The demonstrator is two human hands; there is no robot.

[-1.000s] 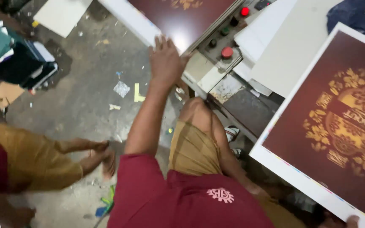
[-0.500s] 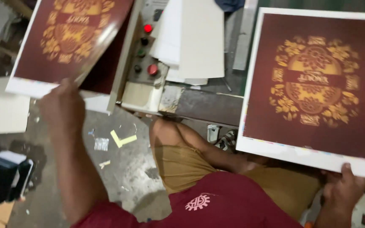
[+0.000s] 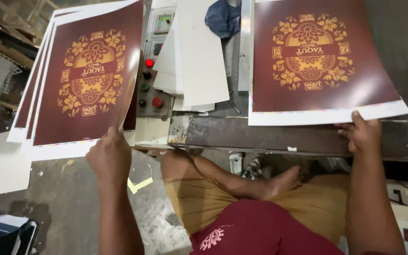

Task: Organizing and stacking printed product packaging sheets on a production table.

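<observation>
The left hand pinches the bottom edge of a fanned sheaf of maroon printed sheets, perhaps three, held off the bench. The right hand grips another printed sheet, lying flat there.

We have one view, worn on the head, looking steeply down past our own lap to the floor. It sits close above the machine's metal table, with the control panel ahead. The frame's top edge probably cuts the machine off.
</observation>
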